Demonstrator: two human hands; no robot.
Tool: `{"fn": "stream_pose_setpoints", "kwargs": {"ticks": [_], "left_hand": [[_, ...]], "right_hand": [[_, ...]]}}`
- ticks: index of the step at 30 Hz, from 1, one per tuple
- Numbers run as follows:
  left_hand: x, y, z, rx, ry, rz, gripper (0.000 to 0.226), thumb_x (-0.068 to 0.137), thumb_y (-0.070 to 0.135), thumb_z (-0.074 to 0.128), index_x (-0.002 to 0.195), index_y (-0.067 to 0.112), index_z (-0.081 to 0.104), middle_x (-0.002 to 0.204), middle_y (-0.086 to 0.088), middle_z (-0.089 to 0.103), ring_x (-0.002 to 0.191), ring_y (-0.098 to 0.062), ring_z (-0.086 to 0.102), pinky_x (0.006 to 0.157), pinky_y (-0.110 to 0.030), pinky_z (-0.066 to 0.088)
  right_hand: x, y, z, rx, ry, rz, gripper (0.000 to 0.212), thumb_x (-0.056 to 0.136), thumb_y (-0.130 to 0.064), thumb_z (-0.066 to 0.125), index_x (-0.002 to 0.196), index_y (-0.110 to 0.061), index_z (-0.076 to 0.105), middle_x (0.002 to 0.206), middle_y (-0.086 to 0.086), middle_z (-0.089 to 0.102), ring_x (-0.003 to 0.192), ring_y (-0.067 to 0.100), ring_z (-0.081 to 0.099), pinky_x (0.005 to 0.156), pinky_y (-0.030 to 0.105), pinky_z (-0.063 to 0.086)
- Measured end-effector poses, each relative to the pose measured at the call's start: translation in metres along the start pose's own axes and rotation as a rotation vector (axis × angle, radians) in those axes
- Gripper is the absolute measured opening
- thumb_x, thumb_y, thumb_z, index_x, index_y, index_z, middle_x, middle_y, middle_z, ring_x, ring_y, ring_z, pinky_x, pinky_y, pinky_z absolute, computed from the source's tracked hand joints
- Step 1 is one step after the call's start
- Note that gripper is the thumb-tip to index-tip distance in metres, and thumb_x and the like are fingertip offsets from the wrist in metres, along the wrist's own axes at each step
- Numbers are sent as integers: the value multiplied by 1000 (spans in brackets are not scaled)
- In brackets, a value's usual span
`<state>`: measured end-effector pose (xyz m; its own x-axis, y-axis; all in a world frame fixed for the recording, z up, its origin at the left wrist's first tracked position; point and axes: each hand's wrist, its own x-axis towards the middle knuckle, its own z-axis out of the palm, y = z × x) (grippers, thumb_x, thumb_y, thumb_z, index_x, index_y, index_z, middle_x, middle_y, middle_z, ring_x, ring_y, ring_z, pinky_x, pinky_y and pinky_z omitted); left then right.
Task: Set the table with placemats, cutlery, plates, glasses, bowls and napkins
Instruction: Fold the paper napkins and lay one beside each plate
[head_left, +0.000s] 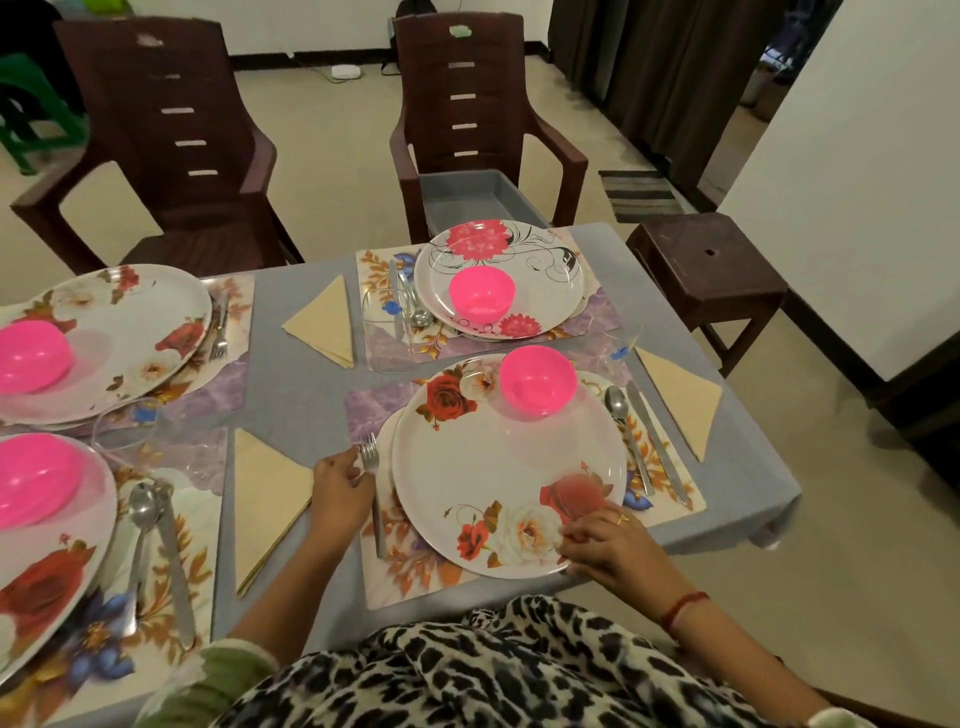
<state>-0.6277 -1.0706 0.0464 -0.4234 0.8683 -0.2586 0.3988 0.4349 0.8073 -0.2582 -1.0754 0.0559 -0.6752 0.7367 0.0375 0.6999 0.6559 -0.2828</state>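
A: Fork, position?
B: On the floral placemat, just left of the near plate, by the counter's near edge. The long axis runs near to far. Tines point away from the person, handle end toward them.
A: Look?
B: Plain silver metal, slim handle, dull shine.
A: Hands?
B: Left hand is against the fork's neck, fingers curled, pinching it just below the tines. Right hand grips the plate's near right rim, fingertips over the edge.
A: Plate?
B: Round and white with red and white roses. A pink bowl stands on its far side. Spoon and knife lie to its right, handles toward the person. A cream napkin, folded to a triangle, lies left of the mat.
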Motion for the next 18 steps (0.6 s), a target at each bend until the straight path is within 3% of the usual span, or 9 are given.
{"fn": "stream_pose_setpoints", "kwargs": {"ticks": [4, 9, 15, 18], "left_hand": [[3, -5, 3, 42, 24, -33, 29, 87, 21, 51, 112, 13, 64, 106, -20, 60, 87, -31, 66, 78, -45, 57], [-2, 7, 2, 40, 40, -6, 27, 88, 3, 46, 103, 7, 68, 93, -19, 63, 69, -22, 62, 54, -22, 44], [0, 6, 0, 21, 47, 22, 33, 88, 1, 46, 112, 9, 67, 101, -18, 65, 78, -25, 64, 60, -25, 47], [-10, 15, -3, -20, 79, -9, 36, 90, 2, 46, 121, 9, 62, 117, -15, 62, 97, -29, 61, 81, -36, 49]], "right_hand": [[5, -1, -6, 12, -3, -13, 28, 83, -47, 49, 93, -35, 73, 101, -14, 69, 92, 8, 60, 79, 28, 47], [9, -4, -13, -3, -39, -3, 29, 84, -48, 47, 94, -37, 72, 103, -15, 68, 92, 8, 61, 79, 26, 48], [15, -8, -20, -90, -82, -24, 17, 75, -45, 64, 90, -41, 70, 99, -17, 68, 90, 10, 64, 78, 37, 54], [26, -22, -32, -144, -63, -13, 30, 73, -55, 56, 97, -41, 68, 106, -13, 67, 99, 15, 63, 85, 45, 52]]}}
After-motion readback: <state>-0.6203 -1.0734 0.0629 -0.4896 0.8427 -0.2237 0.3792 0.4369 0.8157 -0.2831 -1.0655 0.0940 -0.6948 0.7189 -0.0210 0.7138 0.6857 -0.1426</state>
